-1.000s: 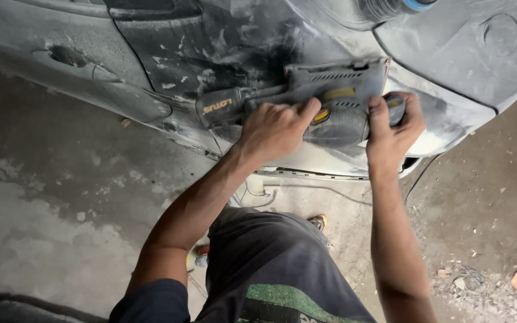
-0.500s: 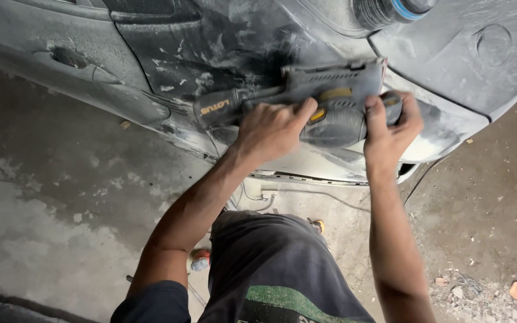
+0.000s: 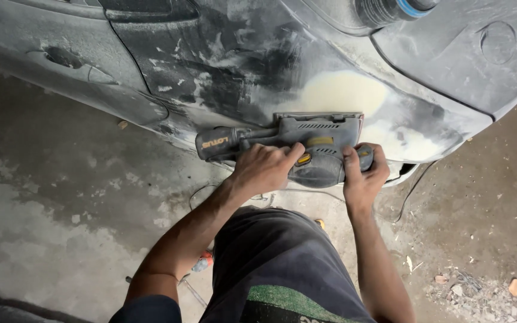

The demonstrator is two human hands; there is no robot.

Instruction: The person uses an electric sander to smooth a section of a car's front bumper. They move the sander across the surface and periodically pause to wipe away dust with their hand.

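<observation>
Head view: sander [image 3: 306,146] pressed flat against car panel [image 3: 222,66], just below pale filler patch [image 3: 345,91], centre of scene. Looks like rigid plastic, moderately heavy, dusty and probably slippery; best held at rear handle and rounded top housing. Left hand [image 3: 264,170] wrapped shut over handle and housing. Right hand [image 3: 363,173] clamped shut on right knob. Nearer, dark shorts [image 3: 276,263]; cord [image 3: 414,185] trailing right; dusty concrete floor [image 3: 49,203] left.

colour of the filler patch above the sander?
Pale cream-yellow filler patch on the dusty grey car panel, just above the sander. Head view shows it best.
</observation>
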